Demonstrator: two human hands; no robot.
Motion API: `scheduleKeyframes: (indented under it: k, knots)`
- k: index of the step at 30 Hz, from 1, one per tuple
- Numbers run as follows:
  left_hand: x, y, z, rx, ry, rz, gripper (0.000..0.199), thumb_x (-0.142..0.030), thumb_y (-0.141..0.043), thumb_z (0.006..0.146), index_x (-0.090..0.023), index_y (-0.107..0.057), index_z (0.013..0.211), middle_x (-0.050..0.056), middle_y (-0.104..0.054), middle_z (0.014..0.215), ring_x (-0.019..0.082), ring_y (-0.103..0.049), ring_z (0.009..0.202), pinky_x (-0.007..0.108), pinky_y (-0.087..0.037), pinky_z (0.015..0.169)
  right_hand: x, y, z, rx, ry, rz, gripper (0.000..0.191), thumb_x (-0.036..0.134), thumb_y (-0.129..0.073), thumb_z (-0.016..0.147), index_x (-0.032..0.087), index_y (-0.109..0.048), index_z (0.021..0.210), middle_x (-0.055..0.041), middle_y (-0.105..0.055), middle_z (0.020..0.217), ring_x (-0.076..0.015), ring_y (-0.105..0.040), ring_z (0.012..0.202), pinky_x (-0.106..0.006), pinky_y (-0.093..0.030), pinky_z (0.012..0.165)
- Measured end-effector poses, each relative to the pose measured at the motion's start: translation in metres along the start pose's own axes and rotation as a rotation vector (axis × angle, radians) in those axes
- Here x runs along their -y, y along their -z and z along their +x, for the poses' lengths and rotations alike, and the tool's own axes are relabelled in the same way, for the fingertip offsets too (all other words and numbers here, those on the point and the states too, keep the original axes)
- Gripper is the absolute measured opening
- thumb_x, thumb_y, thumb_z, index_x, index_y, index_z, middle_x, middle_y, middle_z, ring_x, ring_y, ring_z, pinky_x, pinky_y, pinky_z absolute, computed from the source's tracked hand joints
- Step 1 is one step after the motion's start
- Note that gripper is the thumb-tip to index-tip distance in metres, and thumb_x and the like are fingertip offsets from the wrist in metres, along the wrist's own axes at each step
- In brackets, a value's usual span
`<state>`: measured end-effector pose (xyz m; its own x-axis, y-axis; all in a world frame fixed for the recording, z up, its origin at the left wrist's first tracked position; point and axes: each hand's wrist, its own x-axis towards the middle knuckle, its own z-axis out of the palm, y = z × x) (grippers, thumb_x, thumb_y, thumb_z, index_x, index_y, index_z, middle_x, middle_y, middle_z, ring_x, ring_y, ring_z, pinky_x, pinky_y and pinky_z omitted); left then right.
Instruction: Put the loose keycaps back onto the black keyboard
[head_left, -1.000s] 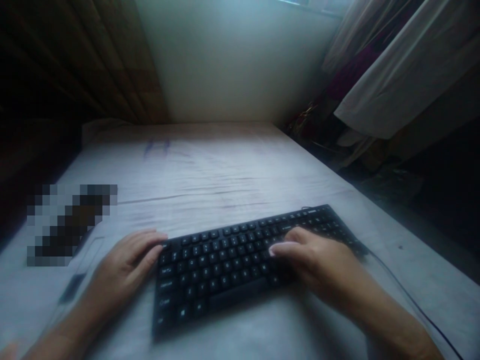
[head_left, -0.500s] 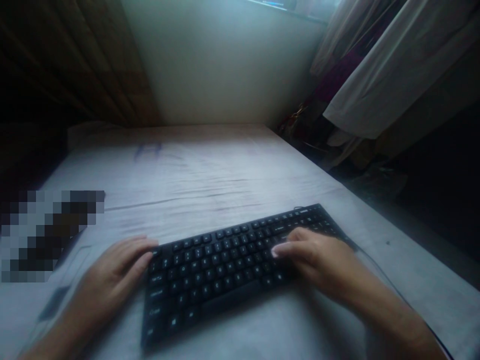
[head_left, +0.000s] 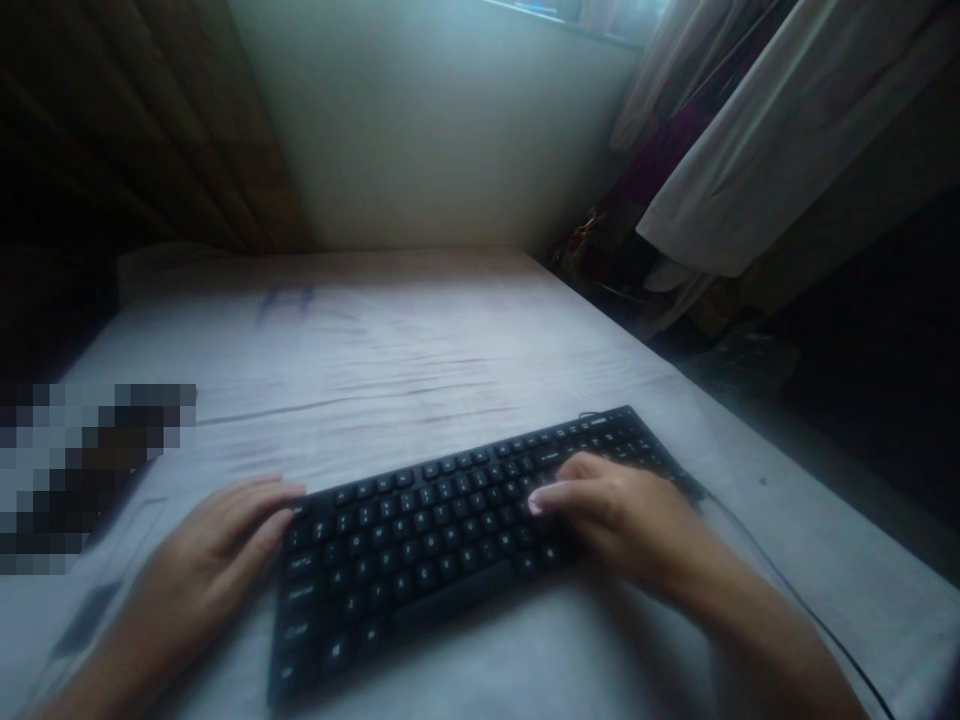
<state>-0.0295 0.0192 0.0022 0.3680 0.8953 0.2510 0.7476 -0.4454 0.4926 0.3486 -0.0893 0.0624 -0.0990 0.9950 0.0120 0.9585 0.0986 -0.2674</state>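
A black keyboard (head_left: 420, 545) lies at a slant on the white-covered surface (head_left: 390, 350), its right end farther from me. At its upper left corner my left hand (head_left: 217, 545) rests with the fingertips against the edge, the fingers together and the thumb close beside them. Over the right part of the keys is my right hand (head_left: 615, 510), its fingers curled under and the thumb pointing left above the keys. Whatever those curled fingers touch is hidden beneath the hand.
A pixelated object (head_left: 97, 470) lies at the left. From the keyboard's right end a thin cable (head_left: 795, 590) runs toward the lower right. Brown curtains (head_left: 150, 130) hang at the back left, and pale cloth (head_left: 735, 150) hangs at the right beyond the surface's edge.
The whole scene has shifted slightly left in view. Both hands keep nearly the same places at the keyboard.
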Motion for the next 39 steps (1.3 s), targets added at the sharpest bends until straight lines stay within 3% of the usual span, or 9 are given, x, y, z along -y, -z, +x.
scheduleKeyframes:
  k: [6,11,20,28,36,39]
  knots:
    - [0.002,-0.001,0.0,0.007,0.015,-0.006,0.055,-0.077,-0.045,0.08,-0.033,-0.074,0.096,0.002,-0.075,0.105,0.026,-0.07,0.102,0.041,-0.055,0.094,-0.016,0.007,-0.004,0.044,-0.099,0.024,0.036,0.009,-0.059,0.083,0.038,-0.078,0.092,0.0028,-0.07,0.086,-0.0132,-0.066,0.072,-0.025,-0.048,0.067]
    - [0.006,-0.003,-0.001,-0.011,-0.009,0.003,0.055,-0.077,-0.045,0.08,-0.033,-0.074,0.096,0.001,-0.075,0.105,0.025,-0.07,0.102,0.039,-0.056,0.095,-0.024,0.007,-0.007,-0.004,-0.11,0.009,0.034,0.011,-0.057,0.084,0.037,-0.078,0.09,0.0024,-0.071,0.085,-0.0133,-0.066,0.071,-0.024,-0.048,0.065]
    - [0.01,-0.003,-0.002,-0.004,0.004,0.003,0.053,-0.075,-0.046,0.081,-0.034,-0.074,0.098,0.0,-0.075,0.107,0.025,-0.069,0.103,0.038,-0.056,0.094,-0.006,0.002,-0.001,-0.049,0.015,0.022,0.037,0.006,-0.057,0.082,0.034,-0.078,0.093,0.0022,-0.07,0.085,-0.0103,-0.065,0.068,-0.02,-0.044,0.061]
    - [0.012,-0.003,-0.002,0.009,0.009,0.006,0.051,-0.074,-0.047,0.081,-0.034,-0.073,0.099,0.0,-0.075,0.108,0.025,-0.069,0.105,0.041,-0.054,0.097,-0.026,0.005,-0.006,-0.025,-0.198,-0.009,0.031,0.015,-0.056,0.086,0.036,-0.078,0.089,0.0021,-0.072,0.092,-0.0154,-0.067,0.076,-0.028,-0.048,0.069]
    - [0.014,-0.005,0.002,-0.057,-0.085,0.057,0.05,-0.073,-0.043,0.083,-0.036,-0.074,0.096,-0.002,-0.077,0.102,0.022,-0.073,0.096,0.034,-0.06,0.085,-0.041,0.009,-0.009,0.006,-0.462,-0.071,0.029,0.017,-0.057,0.082,0.035,-0.079,0.086,0.002,-0.074,0.098,-0.019,-0.068,0.085,-0.03,-0.046,0.071]
    - [0.015,-0.006,0.002,-0.077,-0.109,0.059,0.047,-0.07,-0.044,0.085,-0.036,-0.074,0.095,-0.002,-0.077,0.101,0.021,-0.073,0.095,0.032,-0.061,0.083,-0.036,0.011,-0.007,-0.008,-0.437,-0.028,0.03,0.017,-0.054,0.084,0.034,-0.078,0.087,0.0015,-0.073,0.1,-0.0191,-0.068,0.087,-0.03,-0.046,0.073]
